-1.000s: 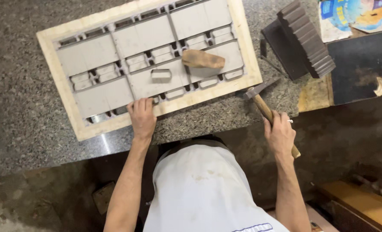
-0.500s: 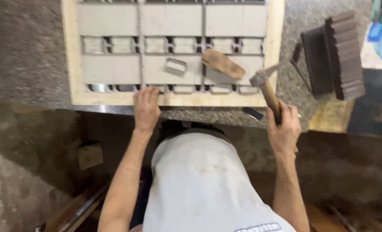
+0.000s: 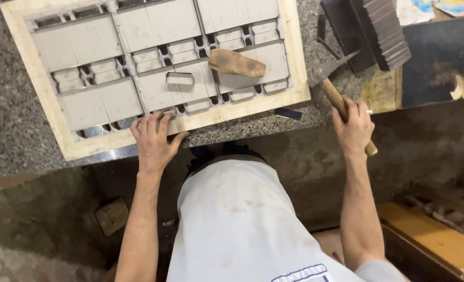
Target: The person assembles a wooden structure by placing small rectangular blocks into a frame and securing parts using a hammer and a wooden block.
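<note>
Brace left hand [image 3: 153, 142], fingers spread flat, on wooden frame [image 3: 293, 62] edge while right hand [image 3: 353, 128], clenched round hammer [image 3: 336, 96] handle, strikes squarely, short and controlled.

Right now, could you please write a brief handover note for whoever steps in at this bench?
Left hand: flat on the near edge of the wooden frame, holding nothing.
Right hand: closed on the hammer, head raised just off the frame's right corner.
In the frame: grey blocks in rows; a wooden block and a small metal piece lie on top.
Done and left: cannot tell from this view.
</note>
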